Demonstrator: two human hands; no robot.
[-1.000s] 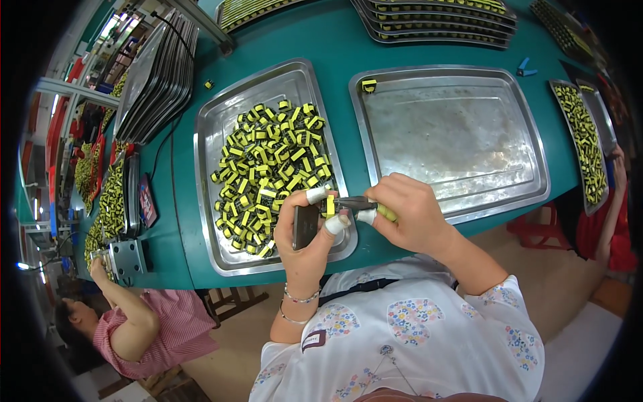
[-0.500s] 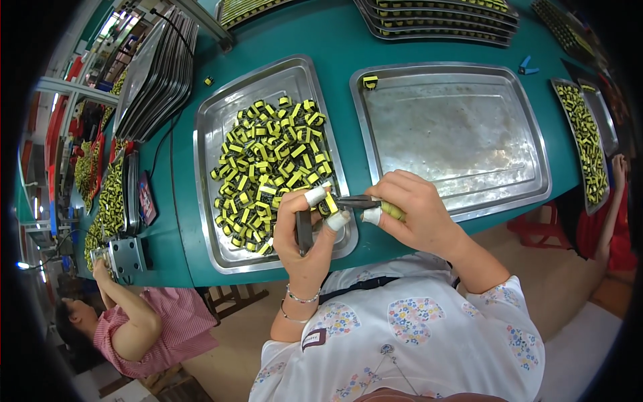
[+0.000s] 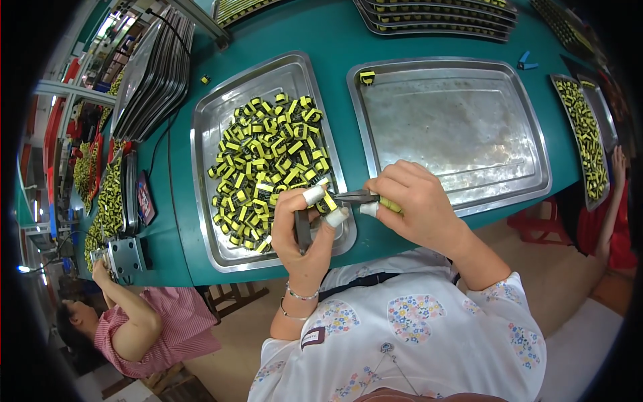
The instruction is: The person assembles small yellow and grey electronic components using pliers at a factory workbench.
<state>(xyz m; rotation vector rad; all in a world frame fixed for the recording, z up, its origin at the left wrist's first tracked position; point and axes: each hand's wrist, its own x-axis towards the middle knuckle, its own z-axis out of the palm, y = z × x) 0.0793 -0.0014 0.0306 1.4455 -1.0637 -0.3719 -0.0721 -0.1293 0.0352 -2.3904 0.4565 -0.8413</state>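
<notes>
Between the white-wrapped thumb and forefinger of my left hand (image 3: 295, 249) is a small yellow-and-black transformer (image 3: 329, 203). A dark flat bar (image 3: 303, 232) also sits inside the curl of that hand; its kind is unclear. My right hand (image 3: 416, 206), with white wrapping on a fingertip, is closed around pliers (image 3: 356, 197) with yellow-green handles. Their dark jaws point left and meet the transformer's right side; whether they grip a pin is too small to tell. Beneath my left hand, a metal tray (image 3: 198, 157) carries a heap of similar transformers (image 3: 268, 164).
A second metal tray (image 3: 455, 134) on the right has a single transformer (image 3: 367, 78) in its far left corner. Stacked filled trays (image 3: 439, 27) stand behind it, near blue-handled cutters (image 3: 527, 61). Upright trays (image 3: 151, 80) lean at left. Co-workers sit on both sides, one in pink stripes (image 3: 157, 321).
Both hands stay almost in place, with the transformer and pliers still together. My right hand has turned slightly on the pliers. The whole view has shifted a little.
</notes>
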